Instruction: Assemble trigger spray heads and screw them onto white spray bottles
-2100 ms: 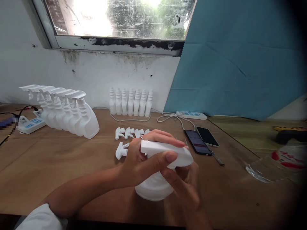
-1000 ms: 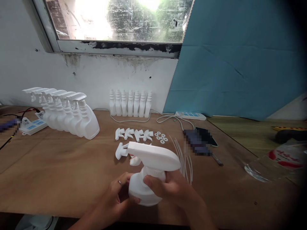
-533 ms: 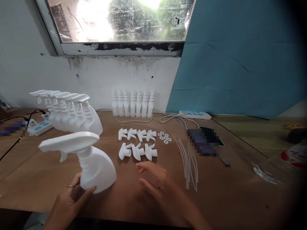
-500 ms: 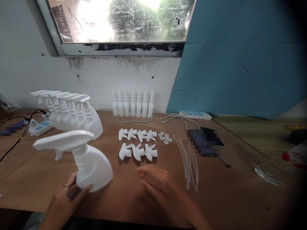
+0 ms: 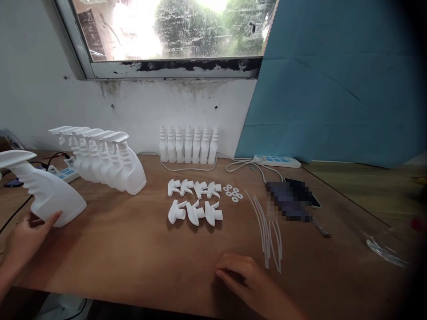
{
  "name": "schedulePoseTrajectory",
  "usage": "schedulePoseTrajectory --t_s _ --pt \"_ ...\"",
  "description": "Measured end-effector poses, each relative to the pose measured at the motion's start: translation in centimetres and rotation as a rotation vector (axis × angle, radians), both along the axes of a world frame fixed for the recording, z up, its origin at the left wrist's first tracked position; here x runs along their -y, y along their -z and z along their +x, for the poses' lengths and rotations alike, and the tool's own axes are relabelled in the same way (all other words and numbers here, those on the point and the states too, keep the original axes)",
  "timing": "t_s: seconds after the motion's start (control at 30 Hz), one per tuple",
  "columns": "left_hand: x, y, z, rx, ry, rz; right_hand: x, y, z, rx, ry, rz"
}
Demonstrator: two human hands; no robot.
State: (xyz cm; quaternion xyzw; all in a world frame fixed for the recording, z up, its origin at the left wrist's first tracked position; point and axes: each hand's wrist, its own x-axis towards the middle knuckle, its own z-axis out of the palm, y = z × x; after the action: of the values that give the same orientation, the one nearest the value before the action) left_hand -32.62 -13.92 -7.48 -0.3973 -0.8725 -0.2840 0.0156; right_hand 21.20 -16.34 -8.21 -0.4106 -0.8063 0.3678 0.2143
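My left hand [image 5: 31,235] grips the lower part of a white spray bottle [image 5: 55,198] with its trigger head on, at the left of the table. The bottle leans to the left, and its nozzle end is cut off by the view's edge. Low and right of centre, my right hand [image 5: 238,273] rests near the tabletop with thumb and forefinger together and nothing showing between them. Loose white trigger spray heads [image 5: 195,213] lie in two rows before it. Beside them are several small white washers [image 5: 234,194] and thin white tubes [image 5: 265,233].
A row of assembled spray bottles [image 5: 135,171] stands at the back left. Bottles without heads [image 5: 188,146] line the wall. Power strips [image 5: 278,161] with cables, a phone [image 5: 308,193], a utility knife [image 5: 322,229] and a clear plastic bottle [image 5: 387,253] also occupy the table.
My left hand has carried the spray bottle farther left. My right hand has drawn back toward the table's front edge and slightly right. The view has shifted a little.
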Motion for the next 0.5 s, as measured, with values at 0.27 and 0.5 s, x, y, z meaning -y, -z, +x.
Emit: schedulePoseTrajectory --t_s 0.27,0.5 --pt "-5.0 -3.9 1.2 -0.075 0.007 -0.016 0.1 0.8 -0.4 -0.035 0.013 0.003" --pt "-7.8 -2.4 -0.9 -0.127 -0.126 -0.05 0.4 1.2 -0.1 -0.113 0.014 0.001"
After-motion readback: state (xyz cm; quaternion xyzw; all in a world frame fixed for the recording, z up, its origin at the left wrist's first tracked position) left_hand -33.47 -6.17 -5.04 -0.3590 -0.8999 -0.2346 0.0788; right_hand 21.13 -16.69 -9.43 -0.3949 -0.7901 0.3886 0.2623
